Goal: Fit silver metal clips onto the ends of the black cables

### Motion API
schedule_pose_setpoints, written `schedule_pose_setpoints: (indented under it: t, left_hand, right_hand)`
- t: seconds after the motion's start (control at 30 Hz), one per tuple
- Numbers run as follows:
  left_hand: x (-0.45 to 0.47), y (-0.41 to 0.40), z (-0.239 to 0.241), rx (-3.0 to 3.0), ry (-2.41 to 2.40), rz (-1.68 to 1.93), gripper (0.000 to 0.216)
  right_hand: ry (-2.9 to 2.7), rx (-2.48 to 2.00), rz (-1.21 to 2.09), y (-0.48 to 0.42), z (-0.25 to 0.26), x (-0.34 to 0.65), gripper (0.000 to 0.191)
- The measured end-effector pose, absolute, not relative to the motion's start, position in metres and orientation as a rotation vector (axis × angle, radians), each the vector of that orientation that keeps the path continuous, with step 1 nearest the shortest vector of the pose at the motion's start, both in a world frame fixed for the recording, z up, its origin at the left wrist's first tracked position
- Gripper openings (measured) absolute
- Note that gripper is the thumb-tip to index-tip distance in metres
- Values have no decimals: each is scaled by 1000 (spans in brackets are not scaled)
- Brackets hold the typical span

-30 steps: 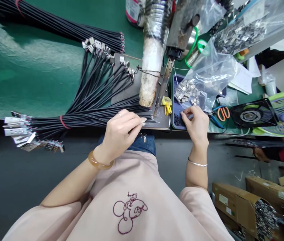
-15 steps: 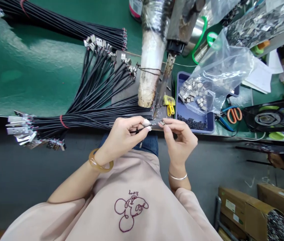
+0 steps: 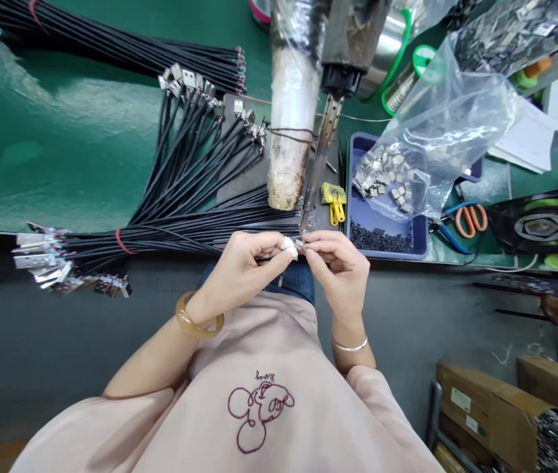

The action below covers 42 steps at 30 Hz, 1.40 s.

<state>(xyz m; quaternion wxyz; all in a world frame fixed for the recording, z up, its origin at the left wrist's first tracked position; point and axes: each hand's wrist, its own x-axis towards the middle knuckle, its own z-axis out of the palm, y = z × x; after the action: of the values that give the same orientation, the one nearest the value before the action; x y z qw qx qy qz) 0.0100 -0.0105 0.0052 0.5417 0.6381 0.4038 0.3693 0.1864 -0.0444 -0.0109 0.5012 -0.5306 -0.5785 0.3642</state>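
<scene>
My left hand (image 3: 254, 261) is closed in a pinch on the end of a black cable, now mostly hidden by the fingers; white wraps cover its fingertips. Against those fingertips, my right hand (image 3: 339, 266) pinches a small metal connector (image 3: 300, 244), with its fingers closed. Cable end and connector meet between the hands, but whether they are joined I cannot tell. Just behind lies a bundle of black cables (image 3: 190, 230) with metal plugs at its left end. A soldering iron (image 3: 319, 157) points down right above the hands, beside a white tube (image 3: 286, 144).
A blue tray (image 3: 387, 248) to the right holds a plastic bag of metal connector shells (image 3: 382, 172) and small black parts. Orange-handled pliers (image 3: 471, 219) and a black fan (image 3: 539, 225) lie farther right. A yellow clip (image 3: 337, 209) and sponge sit near the tray.
My right hand has moved left, bringing the metal connector up to the cable end at my left fingertips. My left hand stays almost in place. The view has shifted slightly.
</scene>
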Motion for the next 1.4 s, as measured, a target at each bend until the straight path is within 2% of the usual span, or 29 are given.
schedule_pose_setpoints:
  t: [0.33,0.6,1.0,1.17,1.27,1.4]
  left_hand:
    - [9,-12,3,1510,965,858,25]
    - [6,-11,2,1369,899,900,17]
    - [5,-12,0,1412,864,839,23]
    - [5,-13,-2,1340,894,864,20]
    - [8,-13,-3,1288,938,920,12]
    - [14,-14,-5,1269,981,978,12]
  right_hand:
    - [-1368,-1304,876,-46,-13,181,5]
    - [-1389,-1349,637,-54,-16,176,8]
    - [-1447,-1351,731,-53,-13,174,6]
    - [-1523,-1342,552,-53,-15,175,9]
    - [-1520,-1297,369,-54,-14,179,18]
    - [-1619,-1153,255,-60,-16,182,27]
